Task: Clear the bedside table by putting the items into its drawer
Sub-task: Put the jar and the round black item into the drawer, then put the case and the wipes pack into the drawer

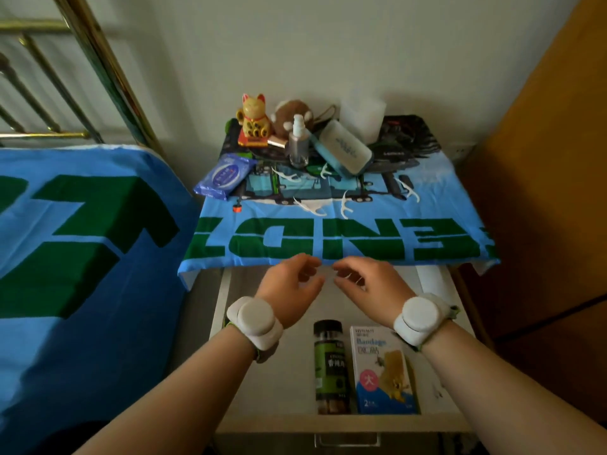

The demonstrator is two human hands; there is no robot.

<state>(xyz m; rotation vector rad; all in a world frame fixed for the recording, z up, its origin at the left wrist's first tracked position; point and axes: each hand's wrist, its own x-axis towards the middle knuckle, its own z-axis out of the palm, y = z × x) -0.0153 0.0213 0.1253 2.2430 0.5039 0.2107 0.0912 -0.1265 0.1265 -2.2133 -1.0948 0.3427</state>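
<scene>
Both hands hover close together over the open drawer [262,372]; left hand [292,284] loosely curled, nothing seen in it; right hand [368,284] curled, and I cannot tell whether it pinches something white; jar [330,366] and bandage box [382,372] lie in the drawer; cat [253,121], spray bottle [298,142], case [343,147], wipes [225,175] and floss picks [308,206] sit on the blue cloth [328,238] above.

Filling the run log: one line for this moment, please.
drawer open | inside: jar, bandage box | on top: floss picks, wipes pack, spray bottle, lucky cat | left hand, right hand over drawer, hold unclear
</scene>
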